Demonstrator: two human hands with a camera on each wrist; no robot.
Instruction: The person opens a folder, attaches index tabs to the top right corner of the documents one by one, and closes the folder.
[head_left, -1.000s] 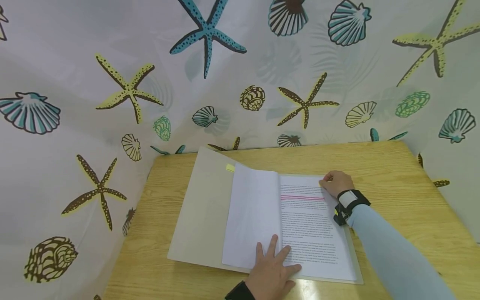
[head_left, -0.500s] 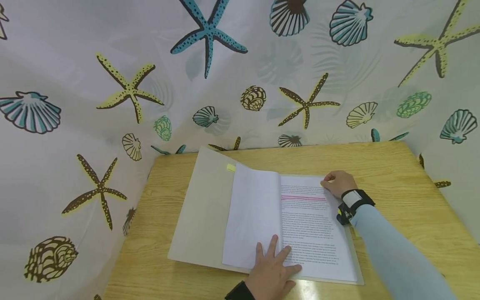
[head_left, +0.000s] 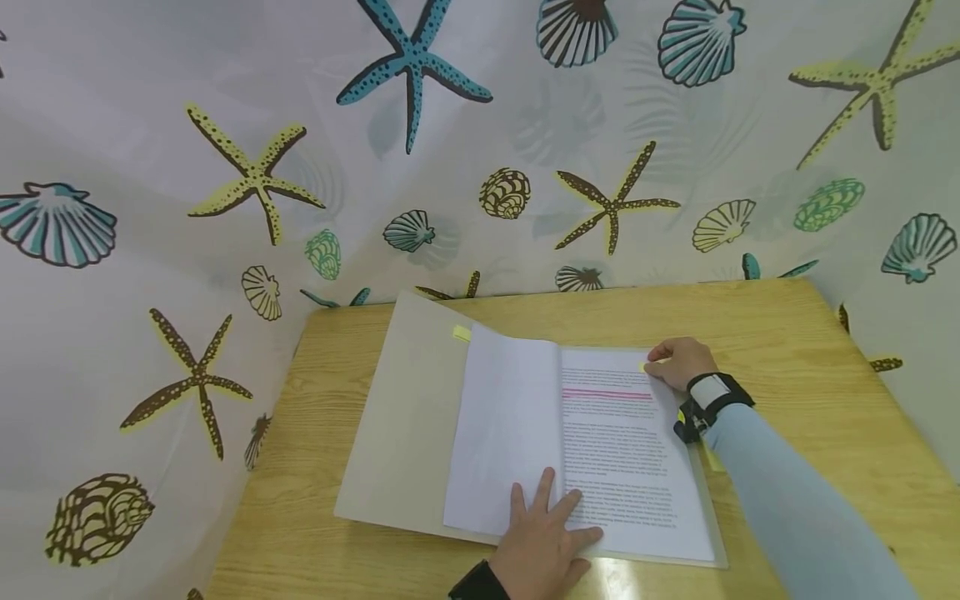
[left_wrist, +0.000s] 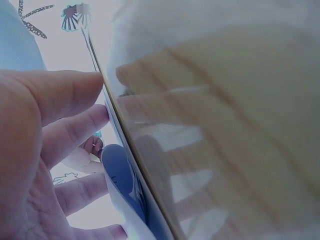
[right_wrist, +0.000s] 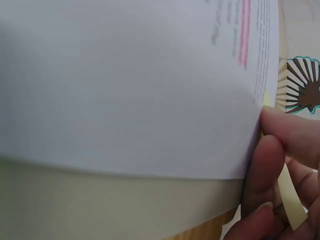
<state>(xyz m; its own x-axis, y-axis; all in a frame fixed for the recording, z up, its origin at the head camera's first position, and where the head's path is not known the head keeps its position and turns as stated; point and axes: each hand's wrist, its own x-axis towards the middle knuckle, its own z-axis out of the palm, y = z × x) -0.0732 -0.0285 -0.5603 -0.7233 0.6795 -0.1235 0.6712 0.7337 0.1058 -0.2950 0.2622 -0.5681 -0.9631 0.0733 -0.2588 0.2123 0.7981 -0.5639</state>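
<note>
An open folder (head_left: 401,417) holds white sheets, one of them turned over to the left as a blank page (head_left: 502,433). To its right lies a printed page (head_left: 615,467) with pink highlighted lines. My left hand (head_left: 542,542) rests with spread fingers across the lower part of both pages. At the printed page's upper right edge, my right hand (head_left: 682,363) pinches a yellow sticky tab (right_wrist: 266,98) against the paper. The tab's loose end (right_wrist: 291,200) sticks out between the fingers in the right wrist view. Part of that page edge is hidden by the hand.
Another yellow tab (head_left: 461,333) protrudes from the turned page's top left. Something pale yellow (head_left: 712,457) shows beside the folder's right edge, partly behind the sleeve. The wooden table (head_left: 795,367) is enclosed by a curtain (head_left: 450,183) printed with shells and starfish.
My right hand has shifted very slightly right at the page edge, and a little more yellow shows by its fingertips. The left hand stays in place.
</note>
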